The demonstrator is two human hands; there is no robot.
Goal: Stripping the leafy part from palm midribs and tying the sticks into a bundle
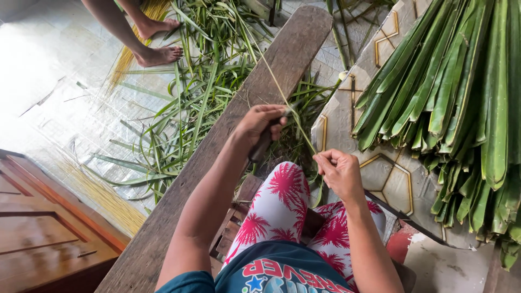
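Seated over pale woven floor matting strewn with green leaf strips. Left grip clenched on dark knife handle; right grip pinching thin leaf rib stretched above long wooden plank. Stacked leaves right.

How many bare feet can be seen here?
2: another person's bare feet at the top left, one behind the other, standing beside scattered green leaf strips. The wearer's own feet are hidden.

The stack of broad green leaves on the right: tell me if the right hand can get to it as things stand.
Probably yes. The right hand pinches a thin leaf strip, and only bare patterned floor lies between it and the stack of broad green leaves. It would have to let the strip go first.
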